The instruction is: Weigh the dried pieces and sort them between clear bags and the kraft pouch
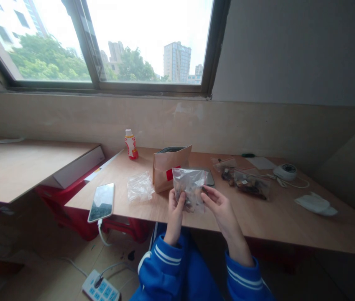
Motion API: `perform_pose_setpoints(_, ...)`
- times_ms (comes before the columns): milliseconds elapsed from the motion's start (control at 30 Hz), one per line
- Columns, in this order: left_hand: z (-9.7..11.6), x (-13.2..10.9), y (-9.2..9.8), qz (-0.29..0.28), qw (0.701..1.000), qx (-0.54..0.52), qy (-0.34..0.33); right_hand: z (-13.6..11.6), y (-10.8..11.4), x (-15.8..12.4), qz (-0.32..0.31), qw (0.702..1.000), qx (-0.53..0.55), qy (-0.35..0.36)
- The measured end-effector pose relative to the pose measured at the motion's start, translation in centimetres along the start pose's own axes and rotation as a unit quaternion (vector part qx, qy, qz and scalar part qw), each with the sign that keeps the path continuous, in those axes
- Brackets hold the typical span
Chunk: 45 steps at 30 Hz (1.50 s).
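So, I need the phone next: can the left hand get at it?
Probably yes: the phone lies left of the left hand, with the crumpled plastic bag set back from the path, though that hand now grips a clear bag.

On the wooden table (284,221) there are one small bottle (131,144), a brown paper bag (168,169), a clear plastic bag (140,187) and small bags of dark food (250,185)

Dark brown contents (190,196) are seen through a clear plastic bag (190,177); blue sleeves (161,265) are marked with double white stripes; a brown paper bag (164,177) is patched with red; a bottle (131,144) is coloured red and white.
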<state>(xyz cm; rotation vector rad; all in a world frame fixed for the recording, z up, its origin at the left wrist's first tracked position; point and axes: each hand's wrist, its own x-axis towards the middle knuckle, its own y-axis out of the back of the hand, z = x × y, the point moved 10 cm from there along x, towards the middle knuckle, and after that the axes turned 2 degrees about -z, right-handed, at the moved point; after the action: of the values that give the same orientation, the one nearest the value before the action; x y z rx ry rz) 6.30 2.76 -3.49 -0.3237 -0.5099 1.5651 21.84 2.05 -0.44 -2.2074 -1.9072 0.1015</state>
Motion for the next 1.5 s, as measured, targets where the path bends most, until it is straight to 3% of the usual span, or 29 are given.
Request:
perform_pose_setpoints(233, -1.3, -0.1, 1.4, 0.063, 0.995, -0.047, 0.055, -0.4, 0.3, -0.3, 0.033, 0.992, 0.124, -0.002)
perform_pose_setpoints(367, -0.4, -0.2, 3.5, 0.142, 0.987, -0.079, 0.01, -1.3, 0.4, -0.6, 0.048, 0.984, 0.171, 0.025)
perform_pose_setpoints(533, 1.1, -0.5, 5.8, 0.213, 0.97, -0.118, -0.025, -3.1, -0.5, -0.2, 0.051, 0.986, 0.133, 0.081)
perform_pose_setpoints(700, 2.5, -0.3, 6.7, 0.207, 0.966, -0.141, -0.055, -8.7, -3.9, 2.1, 0.015, 0.978, 0.03, 0.204)
perform_pose_setpoints(800, 2.9, -0.2, 7.1, 0.211, 0.964, -0.149, -0.065, -12.6, -7.1, 4.2, -0.02, 0.952, -0.04, 0.301)
perform_pose_setpoints(900, 3.0, -0.1, 7.5, 0.22, 0.959, -0.164, -0.068, -14.3, -10.5, 6.7, -0.055, 0.917, -0.134, 0.371)
perform_pose_setpoints(1067, 3.5, 0.1, 7.5, 0.211, 0.956, -0.186, -0.088, -12.2, -14.4, 9.1, -0.145, 0.859, -0.274, 0.408)
perform_pose_setpoints(1200, 3.9, 0.0, 8.1, 0.227, 0.945, -0.204, -0.121, -9.9, -15.1, 9.1, -0.2, 0.833, -0.339, 0.388)
perform_pose_setpoints(1333, 4.0, 0.4, 8.2, 0.195, 0.949, -0.201, -0.146, -9.2, -14.6, 9.1, -0.182, 0.828, -0.375, 0.375)
perform_pose_setpoints(1400, 3.6, 0.7, 8.0, 0.169, 0.956, -0.192, -0.141, -9.5, -14.5, 8.6, -0.17, 0.815, -0.39, 0.393)
perform_pose_setpoints(1500, 3.0, 0.6, 8.2, 0.175, 0.958, -0.186, -0.129, -10.8, -14.1, 6.9, -0.145, 0.804, -0.388, 0.427)
